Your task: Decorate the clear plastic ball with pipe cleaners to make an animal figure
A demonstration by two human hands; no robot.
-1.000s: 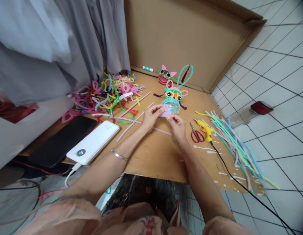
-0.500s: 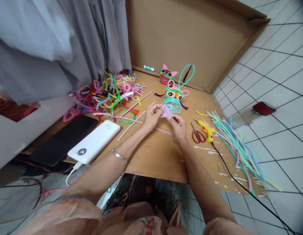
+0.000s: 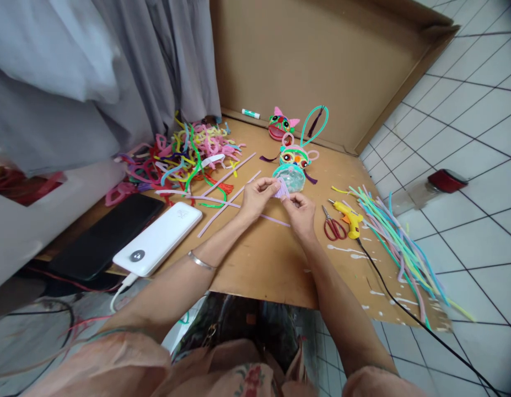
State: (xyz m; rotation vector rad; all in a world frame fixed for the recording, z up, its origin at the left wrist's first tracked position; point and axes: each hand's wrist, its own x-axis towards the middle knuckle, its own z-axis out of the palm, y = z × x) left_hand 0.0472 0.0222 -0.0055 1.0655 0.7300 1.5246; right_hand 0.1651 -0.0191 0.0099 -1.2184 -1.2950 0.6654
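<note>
Between my two hands is a small lilac pipe-cleaner piece point(image 3: 282, 188), its strands lying side by side. My left hand point(image 3: 258, 197) pinches its upper left edge. With thumb and forefinger, my right hand point(image 3: 299, 212) grips its lower right edge. Just beyond stands a creature-face ornament point(image 3: 294, 160) with pink ear loops, big eyes and a clear mouth part rimmed in teal. Loose lilac pipe cleaners point(image 3: 222, 212) lie crossed on the table beside my left hand, one passing beneath my hands.
A tangled heap of coloured pipe cleaners point(image 3: 189, 154), a white power bank point(image 3: 160, 237) and a black phone point(image 3: 106, 237) lie left. Scissors point(image 3: 334, 227), a yellow glue gun point(image 3: 349, 218) with a trailing cord and straight pipe cleaners point(image 3: 398, 248) lie right. Behind is a second ornament point(image 3: 281, 125).
The lilac piece has turned slightly between my fingers, so its strands show at a different angle. Both hands keep their hold in nearly the same place.
</note>
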